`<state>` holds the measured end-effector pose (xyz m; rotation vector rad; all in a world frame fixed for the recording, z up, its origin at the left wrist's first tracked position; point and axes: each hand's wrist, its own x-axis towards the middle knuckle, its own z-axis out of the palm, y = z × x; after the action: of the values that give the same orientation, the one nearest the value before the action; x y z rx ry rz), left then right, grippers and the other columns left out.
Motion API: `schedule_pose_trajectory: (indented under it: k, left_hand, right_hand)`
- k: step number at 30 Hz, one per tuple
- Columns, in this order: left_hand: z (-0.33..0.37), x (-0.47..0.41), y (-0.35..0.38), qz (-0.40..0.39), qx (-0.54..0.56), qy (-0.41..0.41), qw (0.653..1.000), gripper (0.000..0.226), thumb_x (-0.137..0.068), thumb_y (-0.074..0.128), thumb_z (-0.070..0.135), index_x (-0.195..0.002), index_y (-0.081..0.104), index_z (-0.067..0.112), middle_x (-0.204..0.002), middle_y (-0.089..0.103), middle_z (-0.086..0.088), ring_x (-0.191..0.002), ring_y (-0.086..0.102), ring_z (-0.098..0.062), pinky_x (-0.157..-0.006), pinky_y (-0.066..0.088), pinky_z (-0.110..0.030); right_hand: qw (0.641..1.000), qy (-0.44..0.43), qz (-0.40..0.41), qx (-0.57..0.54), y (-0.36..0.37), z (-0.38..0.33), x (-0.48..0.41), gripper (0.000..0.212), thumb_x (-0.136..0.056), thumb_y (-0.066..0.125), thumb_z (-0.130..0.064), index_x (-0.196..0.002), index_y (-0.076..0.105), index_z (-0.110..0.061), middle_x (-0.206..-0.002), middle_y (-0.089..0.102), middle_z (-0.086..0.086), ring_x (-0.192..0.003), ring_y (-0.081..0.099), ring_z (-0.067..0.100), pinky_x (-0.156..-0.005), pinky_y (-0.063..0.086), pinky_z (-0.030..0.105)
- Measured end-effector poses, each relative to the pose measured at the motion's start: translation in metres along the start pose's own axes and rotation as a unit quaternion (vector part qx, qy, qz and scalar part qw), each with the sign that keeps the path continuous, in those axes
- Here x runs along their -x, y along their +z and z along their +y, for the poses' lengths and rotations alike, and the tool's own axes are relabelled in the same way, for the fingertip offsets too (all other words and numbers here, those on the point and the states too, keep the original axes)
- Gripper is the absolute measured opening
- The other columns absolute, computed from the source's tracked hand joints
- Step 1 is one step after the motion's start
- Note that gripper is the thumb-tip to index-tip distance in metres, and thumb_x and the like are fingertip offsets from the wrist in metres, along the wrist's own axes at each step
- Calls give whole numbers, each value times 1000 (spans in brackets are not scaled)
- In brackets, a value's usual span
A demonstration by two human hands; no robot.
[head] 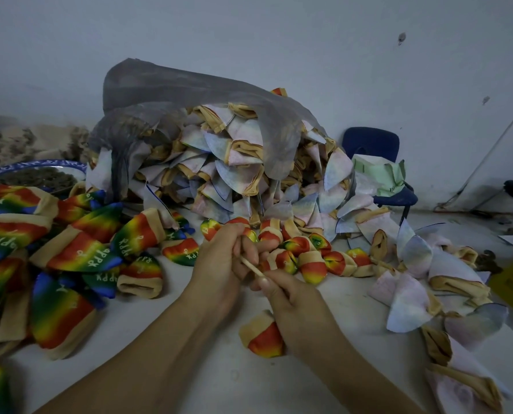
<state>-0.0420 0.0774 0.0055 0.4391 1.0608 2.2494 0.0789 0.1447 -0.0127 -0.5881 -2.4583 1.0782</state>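
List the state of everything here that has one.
Left hand: grips a small rainbow piece.
Right hand: pinches the wooden stick.
Wooden stick: tilted, tip inside the left grip.
Grey bag: open, spilling pale pieces.
Pale pieces: inside out, heaped.
Rainbow pile: printed side out, heaped at left.
Blue chair: upright, pale cloth on seat.

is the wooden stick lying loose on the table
No, the right hand pinches the wooden stick, its far end inside the curled left hand.

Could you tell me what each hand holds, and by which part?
The right hand pinches a thin wooden stick at its near end; the left hand grips a rainbow fabric piece around the stick's far end.
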Motion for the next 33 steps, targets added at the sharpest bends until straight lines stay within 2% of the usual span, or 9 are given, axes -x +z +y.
schedule_pose_trajectory:
  k: [4, 8, 11, 16, 19, 22, 27, 30, 33]
  left_hand:
    - [-6, -1, -6, -8, -29, 2, 1000, 56, -100, 49, 29, -45, 50, 20, -49, 50, -3, -77, 73, -22, -63, 57, -28]
    - [-6, -2, -10, -14, -18, -6, 1000, 36, -87, 59, 48, -69, 61, 16, -65, 54, -3, -71, 64, -16, -66, 54, -28]
    - [-7, -6, -13, 20, -29, -14, 999, 39, -93, 52, 51, -90, 60, 13, -71, 63, -1, -72, 66, -14, -64, 54, -26]
    - [-9, -7, -18, 36, -119, 41, 991, 54, -86, 48, 61, -92, 63, 9, -70, 63, -2, -65, 62, -11, -64, 54, -25]
    - [-9, -5, -22, 30, -211, 94, 973, 55, -86, 48, 63, -90, 55, 8, -63, 54, -2, -54, 50, -8, -52, 43, -15]
    - [-6, -5, -21, 23, -235, 97, 967, 47, -84, 54, 61, -86, 56, 14, -55, 46, 9, -47, 40, -3, -45, 35, -13]
    - [-5, -3, -20, 36, -215, 89, 972, 33, -76, 63, 58, -71, 59, 25, -49, 46, 14, -43, 40, 0, -42, 35, -13]
    - [-5, -1, -16, 14, -228, 91, 969, 45, -79, 53, 67, -58, 47, 27, -50, 36, 9, -44, 33, -5, -43, 30, -16]
    - [-5, 2, -10, -2, -278, 101, 955, 58, -82, 39, 77, -54, 39, 26, -50, 32, 6, -45, 31, -8, -47, 28, -23]
  right_hand:
    - [998, -7, -5, 58, -6, 8, -4, 25, -97, 41, -46, -105, 63, -37, -90, 67, -10, -83, 59, 6, -77, 51, 35]
    - [995, -1, -7, 102, -14, 14, -8, 26, -97, 38, -50, -105, 60, -41, -72, 59, -9, -67, 52, 5, -62, 42, 27]
    - [993, 6, 7, 114, -16, 16, -10, 28, -97, 35, -52, -104, 60, -41, -72, 59, -8, -71, 55, 8, -66, 46, 31]
    - [994, 8, 20, 104, -19, 18, -10, 27, -96, 35, -52, -102, 59, -40, -65, 54, -7, -62, 52, 8, -58, 40, 28]
    - [995, 4, 14, 99, -20, 17, -10, 27, -96, 34, -52, -100, 58, -39, -72, 59, -4, -69, 55, 9, -65, 46, 34]
    - [997, 8, 4, 79, -25, 18, -11, 31, -92, 35, -56, -94, 59, -37, -80, 63, -3, -76, 58, 10, -72, 49, 37]
    - [997, 1, -6, 79, -36, 19, -14, 43, -82, 36, -70, -81, 58, -32, -73, 56, 3, -64, 53, 14, -61, 42, 35]
    - [998, -11, 2, 67, -36, 15, -13, 48, -76, 32, -73, -80, 59, -32, -72, 58, 2, -66, 54, 13, -62, 44, 36]
    - [999, -17, 13, 45, -31, 9, -11, 33, -88, 41, -58, -82, 61, -33, -67, 58, -11, -61, 51, 6, -59, 42, 34]
